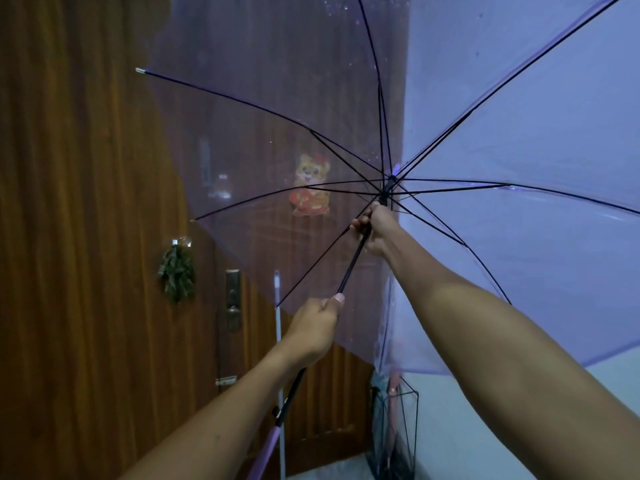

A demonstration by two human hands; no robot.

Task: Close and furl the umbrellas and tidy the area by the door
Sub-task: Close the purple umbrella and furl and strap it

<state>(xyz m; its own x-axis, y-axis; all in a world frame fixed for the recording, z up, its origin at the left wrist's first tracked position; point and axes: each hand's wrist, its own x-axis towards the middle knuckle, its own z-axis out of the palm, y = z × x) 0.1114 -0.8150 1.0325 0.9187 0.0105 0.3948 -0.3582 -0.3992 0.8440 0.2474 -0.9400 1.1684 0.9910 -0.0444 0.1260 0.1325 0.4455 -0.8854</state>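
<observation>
The open purple umbrella fills the upper right of the frame, its canopy cut off at the top and right edges and veiling a cartoon sticker on the wooden door behind. At lower centre a wire stand is dim and hard to read. Bare door shows at left. The left hand is fisted around the black shaft low down; the right hand is closed on it up by the ribs' hub.
</observation>
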